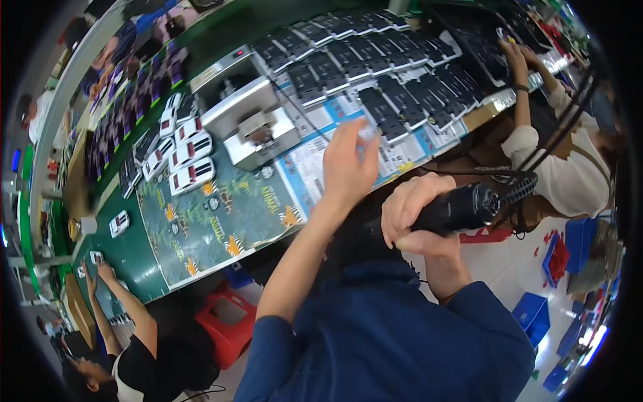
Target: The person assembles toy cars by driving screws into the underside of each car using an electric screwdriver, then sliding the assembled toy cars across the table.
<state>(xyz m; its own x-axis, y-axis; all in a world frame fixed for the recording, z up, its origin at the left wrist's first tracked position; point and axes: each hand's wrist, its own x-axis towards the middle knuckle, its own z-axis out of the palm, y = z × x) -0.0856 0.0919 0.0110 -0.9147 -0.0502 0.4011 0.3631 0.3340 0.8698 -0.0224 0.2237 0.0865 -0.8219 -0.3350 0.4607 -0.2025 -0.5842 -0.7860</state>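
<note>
My right hand [418, 211] is wrapped round a black electric screwdriver [462, 209], held level beside the bench edge with a black cable at its right end. The other end is hidden by my hand and dark clothing. Over the printed sheets, my left hand [348, 167] is closed, and something small and clear seems to show at its fingertips, too blurred to name. Beyond it lie rows of black toy-car chassis [388, 110] with white edges. A metal screw feeder [258, 127] stands left of my left hand.
White toy cars [192, 175] lie on an animal-print mat [221, 221] left of the feeder. Co-workers sit lower left and at right, their hands [516, 63] on the bench. A red stool [226, 318] and a blue bin [532, 316] stand below. Dark cables [562, 127] hang at right.
</note>
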